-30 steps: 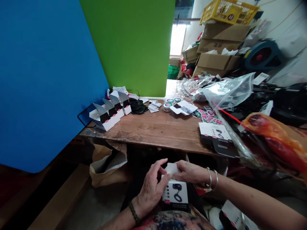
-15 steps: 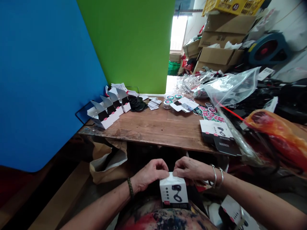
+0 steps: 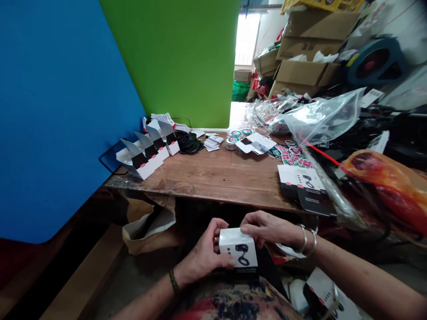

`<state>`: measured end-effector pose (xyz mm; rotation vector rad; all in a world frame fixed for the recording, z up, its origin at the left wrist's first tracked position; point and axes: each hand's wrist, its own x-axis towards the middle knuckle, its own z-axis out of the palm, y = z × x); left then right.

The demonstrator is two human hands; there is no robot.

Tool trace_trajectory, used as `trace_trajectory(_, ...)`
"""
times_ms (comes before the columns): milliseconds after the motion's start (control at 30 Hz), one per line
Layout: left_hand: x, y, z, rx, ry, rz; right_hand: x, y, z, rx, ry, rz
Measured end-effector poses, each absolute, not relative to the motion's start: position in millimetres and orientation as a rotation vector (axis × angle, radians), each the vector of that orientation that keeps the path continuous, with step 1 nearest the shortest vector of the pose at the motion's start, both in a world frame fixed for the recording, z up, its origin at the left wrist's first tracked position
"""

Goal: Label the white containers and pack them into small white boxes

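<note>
1. While both hands are working close to the body, the small printed box (image 3: 248, 260) is sitting between them over the lap, just short of the tabletop (image 3: 216, 180).
2. Left grip: the left hand (image 3: 203, 258) is wrapping the box's left side, thumb lying on the printed front. Right grip: the right hand (image 3: 267, 229) is pinching the upper right corner.
3. Handling (judged): the thin card is probably behaving as light, fairly stiff at the folded edges, yielding mid-panel. Its smooth faces may be slipping slightly; hard squeezing would be risking dents. Opposite side walls, near the corners, are offering the best hold. Contents: cannot tell.
4. Surroundings: open boxes (image 3: 145, 171) are standing in a row at left, black discs (image 3: 189, 144) lying beside them. Flat cartons (image 3: 300, 178) are resting at right.
5. Obstruction: the tabletop's near edge is standing between box and work surface; a clear plastic bag (image 3: 330, 118) is crowding the right.
</note>
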<state>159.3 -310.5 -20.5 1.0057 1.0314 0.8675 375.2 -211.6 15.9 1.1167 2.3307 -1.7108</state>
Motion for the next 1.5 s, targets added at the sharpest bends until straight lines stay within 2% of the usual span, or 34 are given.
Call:
trace_trajectory(133, 146, -297, 1, 1.012, 1.111, 1.06, 372, -197, 34, 0.964, 2.515, -1.926)
trace_trajectory(267, 127, -270, 39, 1.081, 0.922, 1.325, 347, -178, 50, 0.861, 1.997, -2.792)
trace_trajectory(333, 123, -256, 49, 1.197, 0.915, 1.468, 327, -169, 54, 0.796, 1.729, -3.046)
trace_trajectory(433, 118, -237, 51, 1.373, 1.012, 1.639, 298, -154, 57, 0.739, 1.529, -3.086)
trace_trajectory(533, 104, -218, 53, 1.55, 1.099, 1.701, 273, -134, 60, 0.676, 1.635, -2.962)
trace_trajectory(600, 89, -203, 58, 1.664, 1.227, 1.637, 262, -118, 63, 0.698, 1.788, -2.807)
trace_trajectory(667, 71, -187, 62, 1.765, 1.48, 1.494, 261, -99, 66, 0.851, 2.108, -2.431)
trace_trajectory(733, 54, -171, 64, 1.888, 1.806, 1.315, 270, -76, 67, 1.147, 2.652, -1.701)
trace_trajectory(800, 43, -155, 62, 2.038, 2.074, 1.045, 288, -51, 63, 1.42, 3.05, -0.68)
trace_trajectory(867, 37, -143, 55, 2.186, 2.18, 0.681, 308, -26, 52, 1.576, 3.043, 0.111)
trace_trajectory(900, 36, -138, 51, 2.242, 2.184, 0.503, 316, -14, 44, 1.609, 2.959, 0.325)
trace_trajectory(1000, 37, -129, 38, 2.333, 2.12, 0.149, 328, 15, 16, 1.647, 2.776, 0.561)
trace_trajectory(1133, 33, -126, 31, 2.343, 2.075, -0.006, 327, 37, -1, 1.513, 2.792, 0.677)
trace_trajectory(1367, 27, -132, 42, 2.394, 2.016, -0.026, 392, 4, 63, 1.354, 2.938, 0.75)
trace_trajectory(1500, 32, -132, 46, 2.402, 2.002, 0.049, 466, -42, 66, 1.356, 2.836, 0.63)
